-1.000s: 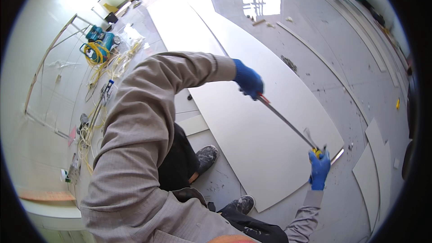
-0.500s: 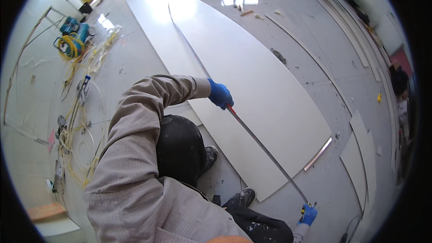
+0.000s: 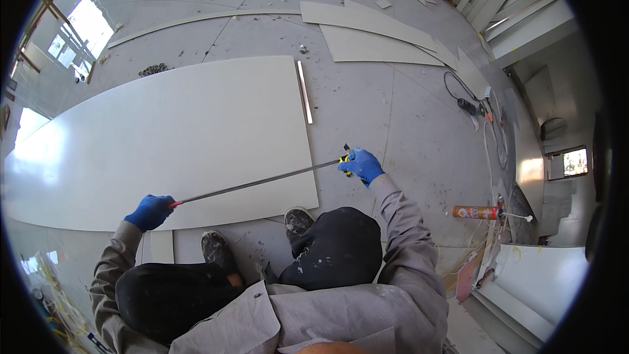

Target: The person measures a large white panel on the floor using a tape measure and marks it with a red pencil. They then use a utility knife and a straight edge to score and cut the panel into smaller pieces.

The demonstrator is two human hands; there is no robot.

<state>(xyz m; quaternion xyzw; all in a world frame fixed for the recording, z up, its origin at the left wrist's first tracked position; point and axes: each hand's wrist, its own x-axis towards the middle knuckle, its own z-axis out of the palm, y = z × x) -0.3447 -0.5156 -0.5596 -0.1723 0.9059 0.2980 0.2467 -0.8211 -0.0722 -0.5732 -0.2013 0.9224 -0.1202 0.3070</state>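
Observation:
A tape measure's narrow grey blade [image 3: 255,182] stretches at a slant across the near right part of a large white board [image 3: 183,131] on the floor. My left hand [image 3: 151,212], in a blue glove, is closed on the blade's left end, where a red piece shows. Beyond the board's right edge, my gloved right hand [image 3: 364,165] is closed round the yellow and black tape measure [image 3: 345,159]. A small dark piece sticks up beside it; I cannot tell what it is. My fingers hide most of the case.
A thin shiny strip [image 3: 305,92] lies by the board's right edge. White offcuts [image 3: 377,39] lie farther back. On the right are a corded tool [image 3: 466,106] and an orange cartridge [image 3: 475,212]. My shoes [image 3: 217,251] stand at the board's near edge.
My view has swung right. My hands are now nearer each other. Earlier the blade ran on past my left hand to the board's far end; now no blade shows beyond that hand.

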